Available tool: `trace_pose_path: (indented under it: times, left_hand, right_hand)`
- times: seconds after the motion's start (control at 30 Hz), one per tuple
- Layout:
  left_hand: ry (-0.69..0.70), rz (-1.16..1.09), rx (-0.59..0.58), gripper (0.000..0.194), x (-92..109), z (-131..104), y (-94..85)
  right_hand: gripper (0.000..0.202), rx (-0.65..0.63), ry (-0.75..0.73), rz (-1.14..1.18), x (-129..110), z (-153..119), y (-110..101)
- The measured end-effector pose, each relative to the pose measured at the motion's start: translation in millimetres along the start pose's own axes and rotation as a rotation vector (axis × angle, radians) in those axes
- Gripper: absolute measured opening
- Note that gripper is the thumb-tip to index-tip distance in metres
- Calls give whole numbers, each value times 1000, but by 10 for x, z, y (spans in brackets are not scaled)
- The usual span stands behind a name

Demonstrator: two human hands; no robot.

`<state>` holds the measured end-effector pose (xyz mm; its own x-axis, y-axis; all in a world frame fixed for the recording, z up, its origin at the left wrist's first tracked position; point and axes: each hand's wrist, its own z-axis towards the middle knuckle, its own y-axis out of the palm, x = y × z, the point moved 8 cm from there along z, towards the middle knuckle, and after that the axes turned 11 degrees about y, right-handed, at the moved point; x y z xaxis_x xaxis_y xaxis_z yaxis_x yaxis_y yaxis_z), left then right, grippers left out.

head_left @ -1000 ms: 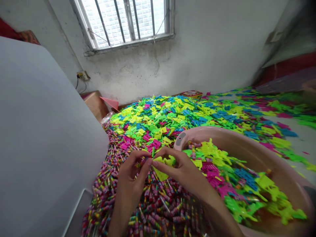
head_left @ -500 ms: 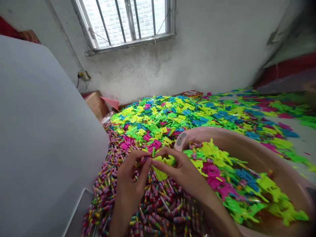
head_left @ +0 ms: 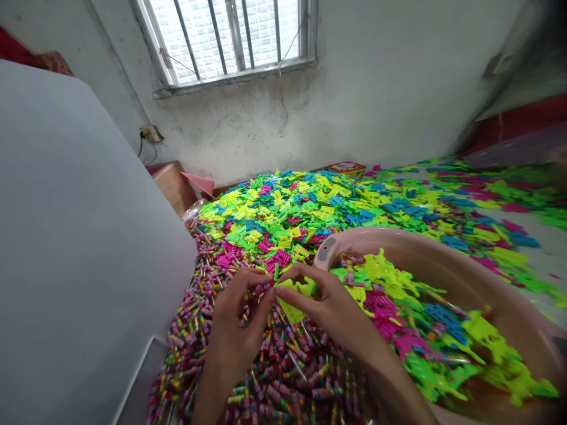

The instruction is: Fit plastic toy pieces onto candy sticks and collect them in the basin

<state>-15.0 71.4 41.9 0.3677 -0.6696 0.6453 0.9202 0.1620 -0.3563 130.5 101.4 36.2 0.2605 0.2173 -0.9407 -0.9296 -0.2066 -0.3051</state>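
Just above the heap of small tubes, my two hands meet fingertip to fingertip. A yellow plastic piece (head_left: 292,311) with a cut-out outline is pinched between the thumb and fingers of my right hand (head_left: 332,304). My left hand (head_left: 239,319) is closed on a small pink-and-red tube (head_left: 262,288), partly hidden by the fingers. The tube's red end lies close to the edge of the yellow piece; whether they are joined I cannot tell. Beneath both hands spread many multicoloured tubes (head_left: 287,389), some with pale sticks.
A pink basin (head_left: 376,236) at the right holds yellow, green, pink and blue plastic pieces and some tubes. Behind lies a mound of similar pieces (head_left: 283,206). A white panel (head_left: 88,236) stands at the left; a cardboard box (head_left: 172,186) is by the wall.
Very little differs. Both hands keep their pinch, and the tube's red end shows a bit more between my left fingertips. The view has shifted slightly.
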Motion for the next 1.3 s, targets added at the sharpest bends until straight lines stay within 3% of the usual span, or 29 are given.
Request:
trace_pose_path:
  times: [0.23, 0.47, 0.73, 0.93, 1.3]
  left_hand:
    - [-31, -3, 6, 3, -4, 0, -40]
    - [-25, 29, 60, 9, 72, -64, -138]
    - [-62, -1, 34, 9, 119, -84, -113]
    - [-38, 128, -6, 9, 176, -58, -86]
    - [0, 124, 42, 17, 140, -40, -48]
  right_hand:
    - [25, 7, -8, -12, -26, 2, 28]
    - [15, 3, -97, 58, -162, -85, 62]
    - [15, 1, -60, 52, -189, -104, 28]
    - [13, 25, -83, 38, -196, -121, -45]
    - [11, 30, -78, 1, -183, -108, -109]
